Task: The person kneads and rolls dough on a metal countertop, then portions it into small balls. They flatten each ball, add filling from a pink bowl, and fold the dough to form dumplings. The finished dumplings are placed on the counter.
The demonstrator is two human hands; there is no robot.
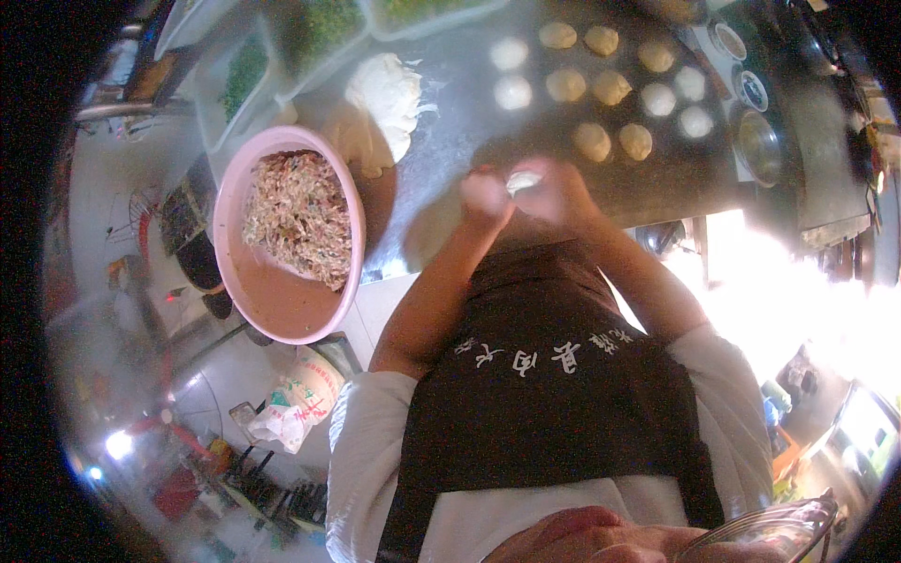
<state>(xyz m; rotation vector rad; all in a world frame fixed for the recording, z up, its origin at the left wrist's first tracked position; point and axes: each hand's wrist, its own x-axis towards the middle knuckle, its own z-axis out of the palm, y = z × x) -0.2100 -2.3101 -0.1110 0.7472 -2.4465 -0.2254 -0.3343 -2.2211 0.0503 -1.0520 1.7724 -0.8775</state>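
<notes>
Both my hands meet at the near edge of the metal worktop (450, 141), a little blurred. Between them is a small piece of white dough (524, 181). My left hand (486, 193) grips it from one side and my right hand (555, 188) from the other. Beyond them lie several round dough balls, some yellowish (566, 85), some white (513, 93). A large flattened mass of white dough (387, 98) rests on the worktop to the left. Nearer me on that side is a pink plastic basin (357, 232) partly filled with a chopped, mixed filling (299, 211).
Translucent tubs of chopped greens (317, 28) stand at the far left. Small bowls (752, 91) and a larger round bowl (759, 148) are at the right. A printed sack (306, 390) is on the floor below the basin. Strong light glares at the right.
</notes>
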